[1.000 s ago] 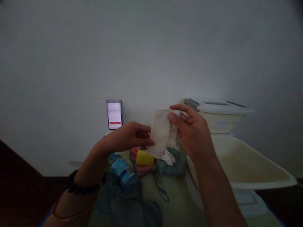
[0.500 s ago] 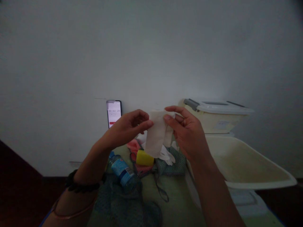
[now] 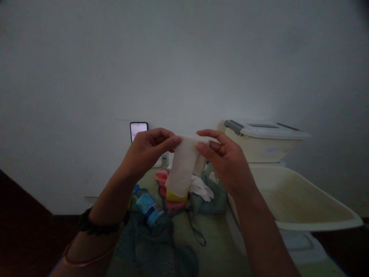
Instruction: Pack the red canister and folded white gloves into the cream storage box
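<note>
While both hands pinch its upper edge, the white sheet (image 3: 183, 165) hangs in front of the wall (image 3: 184, 69), above the clutter on the counter (image 3: 215, 240). Its long axis runs mostly upright, tilted so that the lower end lies further to the left than the top, and its broad face is turned towards the camera. The top edge is close to level.

Thin, off-white and plain, the sheet looks soft, with faint creases and a slightly curved bottom edge. A shorter, darker flap or layer shows behind it on the right. Whether it is paper or fabric, I cannot tell.

The left hand (image 3: 147, 150) has its thumb and fingers together, clamped on the upper left corner. The right hand (image 3: 230, 161) grips near the upper right corner, thumb on the front and fingers behind, with its index finger raised just above the edge.

The sheet's lower end partly covers a yellow object (image 3: 176, 196) on a pink cloth (image 3: 161, 176). Beside these are a crumpled white item (image 3: 201, 188) and a grey-green cloth (image 3: 215, 200); a blue-labelled bottle (image 3: 149, 207) lies to the left, and a pale basin (image 3: 305, 196) stands on the right.
</note>
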Tool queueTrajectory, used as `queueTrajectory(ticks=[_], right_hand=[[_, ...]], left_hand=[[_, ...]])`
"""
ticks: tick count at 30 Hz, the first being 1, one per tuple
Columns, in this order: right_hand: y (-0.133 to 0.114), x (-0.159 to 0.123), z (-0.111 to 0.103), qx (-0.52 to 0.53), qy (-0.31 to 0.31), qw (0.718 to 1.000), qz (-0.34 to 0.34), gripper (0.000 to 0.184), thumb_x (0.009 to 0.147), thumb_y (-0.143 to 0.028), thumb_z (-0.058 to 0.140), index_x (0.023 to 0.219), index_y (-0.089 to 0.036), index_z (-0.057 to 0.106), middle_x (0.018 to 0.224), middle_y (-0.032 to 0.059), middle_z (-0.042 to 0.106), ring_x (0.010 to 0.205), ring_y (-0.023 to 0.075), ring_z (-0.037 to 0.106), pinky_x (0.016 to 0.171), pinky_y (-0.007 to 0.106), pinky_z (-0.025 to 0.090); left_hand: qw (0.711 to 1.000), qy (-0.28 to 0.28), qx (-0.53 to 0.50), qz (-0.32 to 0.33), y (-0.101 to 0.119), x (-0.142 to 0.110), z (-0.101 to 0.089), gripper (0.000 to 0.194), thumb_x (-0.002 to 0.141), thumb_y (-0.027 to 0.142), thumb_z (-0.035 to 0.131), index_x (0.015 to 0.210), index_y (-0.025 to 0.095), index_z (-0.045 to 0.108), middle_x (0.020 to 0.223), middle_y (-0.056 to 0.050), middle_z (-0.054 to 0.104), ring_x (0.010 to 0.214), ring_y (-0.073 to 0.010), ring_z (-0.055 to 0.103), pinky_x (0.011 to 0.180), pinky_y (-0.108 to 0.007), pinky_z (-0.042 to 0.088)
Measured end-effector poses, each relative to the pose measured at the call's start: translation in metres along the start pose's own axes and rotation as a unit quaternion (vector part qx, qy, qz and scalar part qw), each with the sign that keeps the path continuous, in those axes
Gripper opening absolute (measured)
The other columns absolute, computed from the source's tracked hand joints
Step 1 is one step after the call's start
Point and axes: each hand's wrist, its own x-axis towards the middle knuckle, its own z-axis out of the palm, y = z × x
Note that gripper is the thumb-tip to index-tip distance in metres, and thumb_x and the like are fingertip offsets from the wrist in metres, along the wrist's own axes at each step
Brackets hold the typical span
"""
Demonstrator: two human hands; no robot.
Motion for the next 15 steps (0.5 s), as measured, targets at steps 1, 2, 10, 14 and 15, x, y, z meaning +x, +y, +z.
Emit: queueTrajectory(ticks=[1, 2, 10, 14, 15], right_hand=[[-0.0005, -0.0003, -0.0005, 0.004, -0.008, 1.0, -0.002, 0.024, 0.077, -0.025, 0.065, 0.1, -0.023, 0.06, 0.072, -0.0036, 0.07, 0.063, 0.009, 0.063, 0.056, 0.019, 0.051], [-0.0011, -0.0007, -0.0008, 0.009, -0.016, 1.0, -0.004, 0.023, 0.077, -0.023, 0.064, 0.1, -0.023, 0.061, 0.075, -0.0033, 0.071, 0.066, 0.0092, 0.064, 0.059, 0.02, 0.052], [-0.0017, -0.0018, 0.0008, 0.018, -0.02, 0.999, -0.018, 0.028, 0.074, -0.012, 0.06, 0.099, -0.024, 0.062, 0.082, -0.0028, 0.073, 0.073, 0.0111, 0.065, 0.067, 0.024, 0.053], [0.0017, -0.0012, 0.0018, 0.002, -0.008, 0.999, -0.039, 0.023, 0.076, -0.015, 0.062, 0.098, -0.025, 0.062, 0.083, -0.0029, 0.072, 0.073, 0.0103, 0.065, 0.065, 0.022, 0.052], [0.0028, -0.0012, 0.0021, -0.003, -0.006, 0.999, -0.049, 0.023, 0.077, -0.015, 0.062, 0.097, -0.025, 0.062, 0.084, -0.0029, 0.072, 0.074, 0.0105, 0.065, 0.066, 0.022, 0.052]], left_hand=[[1.0, 0.007, -0.003, 0.001, 0.0004, 0.0001, -0.0008, 0.016, 0.073, 0.028, 0.069, 0.066, 0.015, 0.063, 0.061, 0.004, 0.06, 0.058, -0.007, 0.052, 0.057, -0.017, 0.044], [1.0, 0.012, -0.008, 0.002, 0.0007, 0.0001, -0.0014, 0.016, 0.073, 0.028, 0.069, 0.065, 0.015, 0.063, 0.061, 0.004, 0.06, 0.057, -0.007, 0.052, 0.057, -0.018, 0.044], [0.999, 0.031, -0.028, -0.005, 0.003, -0.0013, 0.0008, 0.019, 0.072, 0.031, 0.067, 0.063, 0.015, 0.062, 0.063, 0.001, 0.061, 0.059, -0.01, 0.054, 0.058, -0.022, 0.046], [0.999, 0.028, -0.033, -0.008, 0.0012, -0.0009, 0.0007, 0.018, 0.072, 0.03, 0.067, 0.064, 0.015, 0.063, 0.063, 0.001, 0.061, 0.058, -0.0095, 0.054, 0.057, -0.022, 0.046], [0.999, 0.025, -0.038, -0.007, 0.0005, -0.0007, 0.0005, 0.018, 0.072, 0.03, 0.067, 0.065, 0.015, 0.063, 0.063, 0.002, 0.061, 0.058, -0.009, 0.054, 0.057, -0.021, 0.045]])
